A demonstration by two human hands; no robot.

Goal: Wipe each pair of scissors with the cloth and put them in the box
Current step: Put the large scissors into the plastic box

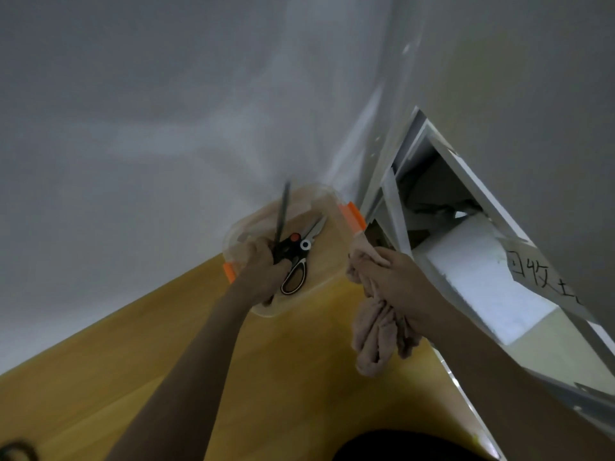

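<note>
A clear plastic box (332,261) with orange clips stands at the far corner of the wooden table. My left hand (264,267) grips the black handles of a pair of scissors with an orange pivot (283,221), blades pointing up and away over the box. A second pair with black-and-white handles (299,261) lies inside the box. My right hand (386,274) grips a bunched pinkish cloth (376,334), which hangs down just right of the box.
The wooden table (166,344) runs along a grey wall at left. To the right is a white frame with a white foam block (482,281) and a paper with handwriting (539,271). A dark object (15,452) shows at the bottom left edge.
</note>
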